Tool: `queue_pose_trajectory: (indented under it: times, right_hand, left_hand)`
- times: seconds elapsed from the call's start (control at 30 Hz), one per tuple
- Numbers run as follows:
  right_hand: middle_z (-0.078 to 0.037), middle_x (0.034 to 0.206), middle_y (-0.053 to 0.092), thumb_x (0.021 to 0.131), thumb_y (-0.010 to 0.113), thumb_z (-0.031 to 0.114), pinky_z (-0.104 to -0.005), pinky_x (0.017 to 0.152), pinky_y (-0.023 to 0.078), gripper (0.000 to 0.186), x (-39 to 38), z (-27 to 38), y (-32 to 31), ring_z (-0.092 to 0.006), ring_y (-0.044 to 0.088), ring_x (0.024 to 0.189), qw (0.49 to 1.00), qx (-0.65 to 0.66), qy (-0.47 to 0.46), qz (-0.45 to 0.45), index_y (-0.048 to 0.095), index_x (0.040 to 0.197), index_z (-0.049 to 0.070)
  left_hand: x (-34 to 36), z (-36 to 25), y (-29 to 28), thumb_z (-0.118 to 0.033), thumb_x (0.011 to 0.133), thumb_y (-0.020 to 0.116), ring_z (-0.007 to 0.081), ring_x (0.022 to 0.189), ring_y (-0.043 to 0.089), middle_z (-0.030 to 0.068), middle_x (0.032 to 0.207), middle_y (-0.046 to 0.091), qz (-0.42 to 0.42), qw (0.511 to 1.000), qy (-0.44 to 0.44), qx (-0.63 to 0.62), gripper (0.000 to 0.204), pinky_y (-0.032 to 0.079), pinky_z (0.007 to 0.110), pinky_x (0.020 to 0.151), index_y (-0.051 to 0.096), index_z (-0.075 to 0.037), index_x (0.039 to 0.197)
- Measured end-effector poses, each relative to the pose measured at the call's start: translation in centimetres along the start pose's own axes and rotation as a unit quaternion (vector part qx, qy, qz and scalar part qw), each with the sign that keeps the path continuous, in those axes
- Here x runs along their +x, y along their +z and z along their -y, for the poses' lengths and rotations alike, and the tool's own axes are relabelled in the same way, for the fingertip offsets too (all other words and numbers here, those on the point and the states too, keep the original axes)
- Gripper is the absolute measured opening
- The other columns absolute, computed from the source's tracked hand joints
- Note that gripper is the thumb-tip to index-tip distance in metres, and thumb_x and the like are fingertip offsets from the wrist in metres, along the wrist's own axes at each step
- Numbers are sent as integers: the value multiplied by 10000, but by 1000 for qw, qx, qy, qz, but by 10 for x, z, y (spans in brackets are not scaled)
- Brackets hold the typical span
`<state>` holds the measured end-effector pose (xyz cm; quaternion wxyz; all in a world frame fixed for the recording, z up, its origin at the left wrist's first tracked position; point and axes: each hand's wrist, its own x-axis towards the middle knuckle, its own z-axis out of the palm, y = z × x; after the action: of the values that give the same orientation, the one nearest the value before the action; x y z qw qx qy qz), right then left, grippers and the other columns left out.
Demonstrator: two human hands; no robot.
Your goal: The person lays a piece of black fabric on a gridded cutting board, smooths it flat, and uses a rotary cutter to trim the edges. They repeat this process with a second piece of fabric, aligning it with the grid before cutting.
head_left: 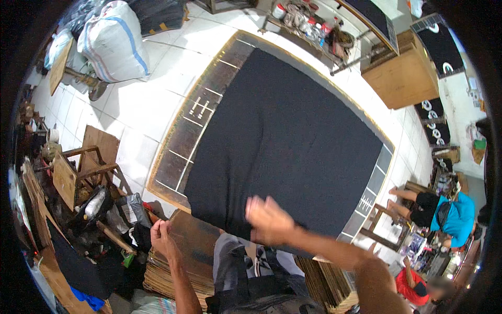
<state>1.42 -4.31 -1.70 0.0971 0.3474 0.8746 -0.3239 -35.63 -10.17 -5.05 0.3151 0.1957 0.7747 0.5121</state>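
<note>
Mostly, the black cloth (303, 125) covers the printing-table-like board (180, 144), leaving the board bare along its left side, more narrowly along its right, and in a thin grey margin at the far side. At the near side the cloth reaches the board's edge in front of the person's waist. Beyond the left edge, white floor tiles (137, 115) spread toward a striped woven sack (112, 44) and a small wooden frame (65, 180); past the far right edge stands a brown box-like unit (402, 78). Nearer, a stack of brown sheets (167, 277) sits beside the person's legs, so that side is tighter.

The cloth lies 4-sided and turned in view, its left edge slanting from near left to far right, with 1 long soft crease roughly following that slant. Its sides look close in length and bend with the lens, so I cannot tell a long axis.

The right hand (269, 222) is over the cloth's near part, blurred; I cannot tell whether its fingers grip or merely touch. The left hand (163, 238) is apart from the cloth, just off the board's near left corner, fingers curled in against the thumb.
</note>
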Motion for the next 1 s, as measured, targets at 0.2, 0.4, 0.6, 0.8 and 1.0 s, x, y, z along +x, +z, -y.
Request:
queue_pose_trajectory:
  times: [0.2, 0.4, 0.6, 0.8, 1.0]
  right_hand:
    - [-291, 1597, 269, 925, 608, 416, -541, 1227, 200, 795, 22, -79, 8, -427, 264, 1492, 990, -25, 35, -136, 334, 1498, -62]
    - [-274, 1609, 256, 992, 479, 455, -540, 1224, 187, 771, 84, -138, -73, -401, 223, 1513, 924, -201, 208, -249, 293, 1514, -81]
    - [-183, 1554, 400, 873, 660, 556, -514, 1186, 289, 860, -5, 15, -45, -342, 396, 1427, 983, 137, -116, 46, 394, 1505, 37]
    - [-268, 1616, 244, 999, 469, 364, -550, 1228, 148, 703, 38, -143, -142, -383, 227, 1516, 919, -101, 283, -254, 289, 1511, -84]
    - [-218, 1656, 181, 986, 426, 551, -582, 1215, 165, 830, -21, -83, -88, -354, 191, 1538, 991, -31, 107, 78, 238, 1565, -13]
  left_hand:
    - [32, -63, 92, -88, 946, 679, 146, 900, 640, 64, 958, 691, 53, 986, 121, 105, 145, 501, 292, 833, 703, 39, 1012]
    - [48, -105, 182, -83, 922, 695, 113, 810, 633, 45, 881, 704, 158, 974, 159, 39, 120, 498, 266, 753, 725, 9, 992]
    - [70, -98, 168, -116, 935, 707, 106, 818, 638, 34, 903, 716, 116, 985, 115, 64, 146, 504, 256, 754, 735, 5, 1014]
    - [72, -84, 171, -93, 929, 705, 111, 878, 645, 46, 956, 720, 147, 979, 123, 61, 140, 498, 254, 796, 729, 13, 1017]
    - [70, -94, 185, -78, 941, 694, 113, 869, 640, 40, 938, 705, 171, 976, 130, 25, 140, 497, 253, 794, 718, 18, 1040]
